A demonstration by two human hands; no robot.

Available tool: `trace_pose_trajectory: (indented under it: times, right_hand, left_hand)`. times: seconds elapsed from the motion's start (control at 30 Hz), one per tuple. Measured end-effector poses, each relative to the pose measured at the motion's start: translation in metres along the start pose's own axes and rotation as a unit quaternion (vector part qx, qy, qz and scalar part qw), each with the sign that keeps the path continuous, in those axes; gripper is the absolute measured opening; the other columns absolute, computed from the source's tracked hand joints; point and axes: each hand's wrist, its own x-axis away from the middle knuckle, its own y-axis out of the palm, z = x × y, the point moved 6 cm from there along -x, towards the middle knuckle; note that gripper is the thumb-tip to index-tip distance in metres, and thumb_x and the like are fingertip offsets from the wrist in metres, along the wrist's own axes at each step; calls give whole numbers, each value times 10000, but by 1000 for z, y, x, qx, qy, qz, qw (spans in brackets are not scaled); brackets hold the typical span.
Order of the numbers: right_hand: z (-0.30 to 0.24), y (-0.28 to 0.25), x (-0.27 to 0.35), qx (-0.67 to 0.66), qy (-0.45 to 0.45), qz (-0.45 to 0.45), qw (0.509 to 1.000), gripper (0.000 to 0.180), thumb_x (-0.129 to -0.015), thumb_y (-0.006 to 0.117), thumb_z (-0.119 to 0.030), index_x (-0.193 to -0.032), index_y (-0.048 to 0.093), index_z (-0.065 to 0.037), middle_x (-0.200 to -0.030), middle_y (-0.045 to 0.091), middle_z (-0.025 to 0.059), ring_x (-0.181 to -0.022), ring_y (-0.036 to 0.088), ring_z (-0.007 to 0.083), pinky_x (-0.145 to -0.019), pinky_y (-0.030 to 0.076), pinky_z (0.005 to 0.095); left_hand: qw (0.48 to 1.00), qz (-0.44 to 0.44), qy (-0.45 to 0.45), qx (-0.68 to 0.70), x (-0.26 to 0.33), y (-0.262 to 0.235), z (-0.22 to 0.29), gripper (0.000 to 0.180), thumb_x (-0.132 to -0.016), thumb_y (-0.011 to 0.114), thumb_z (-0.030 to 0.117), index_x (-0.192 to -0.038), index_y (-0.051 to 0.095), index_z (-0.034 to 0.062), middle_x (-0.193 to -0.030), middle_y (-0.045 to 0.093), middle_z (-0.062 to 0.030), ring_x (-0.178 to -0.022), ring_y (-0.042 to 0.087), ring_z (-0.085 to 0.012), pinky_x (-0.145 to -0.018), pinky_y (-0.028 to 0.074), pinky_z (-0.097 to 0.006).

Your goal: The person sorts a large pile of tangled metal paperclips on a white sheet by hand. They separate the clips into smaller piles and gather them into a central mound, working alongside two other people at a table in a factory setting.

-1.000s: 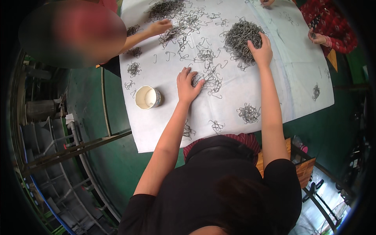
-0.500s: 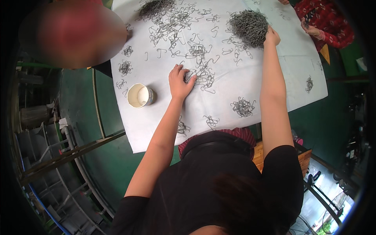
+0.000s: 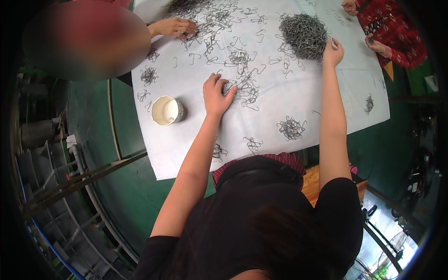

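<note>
Heap (image 3: pixel 304 36) undivided, piles (image 3: pixel 291 128) apart

The left hand (image 3: pixel 217 98) had fingers spread at loose hooks (image 3: pixel 246 93), mid-frame; the right hand's (image 3: pixel 333 52) curled at the heap's edge, upper right, any pinch unclear. Piles sat lower centre and left; many hooks seemed ungathered.

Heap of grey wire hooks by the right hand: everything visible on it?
The large, roughly round heap of dull-grey, metal-looking wire hooks is densely tangled, pieces at all angles. It rests on the white table covering, with loose grey hooks scattered by its lower-left edge. The bare right hand is at its right edge; finger contact is unclear.
</note>
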Motion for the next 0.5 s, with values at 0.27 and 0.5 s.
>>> trace_pose_trajectory:
  times: [0.27,0.5]
  right_hand:
    - [-81,12,146,160,-262,-331,892,342,-790,623,-233,-1094,600,-78,-1257,503,124,-1196,414,317,-991,327,412]
    - [-71,14,209,34,-131,-486,863,361,-827,602,-254,-1158,579,-111,-1334,444,124,-1270,349,298,-1046,283,379]
  left_hand:
    - [1000,6,9,-23,1,-2,-1,278,-721,697,271,-873,623,50,-1129,551,-154,-1153,447,-349,-946,351,-425]
    - [999,4,21,-35,1,2,-4,267,-719,692,257,-871,614,52,-1123,552,-152,-1153,447,-351,-949,349,-424]
